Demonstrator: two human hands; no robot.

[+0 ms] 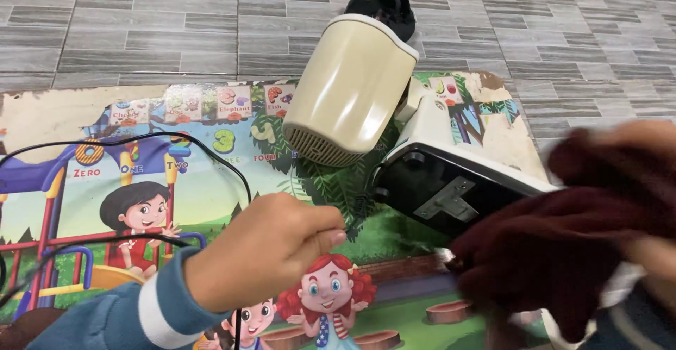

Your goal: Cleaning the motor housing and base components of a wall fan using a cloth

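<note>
The left hand is in the near middle of the view, curled into a loose fist with the thumb pressed against the side of the forefinger. A thin black cord loops over the mat to its left and runs down past the wrist, but whether the fingers are clamped on it cannot be told. The sleeve on that arm is blue with a white band.

The right hand is at the near right edge, blurred and mostly hidden under a dark red cloth. It seems closed on the cloth, which is bunched up and pressed against the near end of the appliance.

The appliance lies tipped on its side on the mat, in the middle and towards the right. Its cream, rounded body with a grille at the end points to the left, and its flat black underside, with small feet and a grey plate, faces the camera. A black part shows at its far end.

Under everything is a colourful children's play mat with cartoon children, numbers and a playground. It lies on a floor of grey tiles, which fills the far part of the view.
</note>
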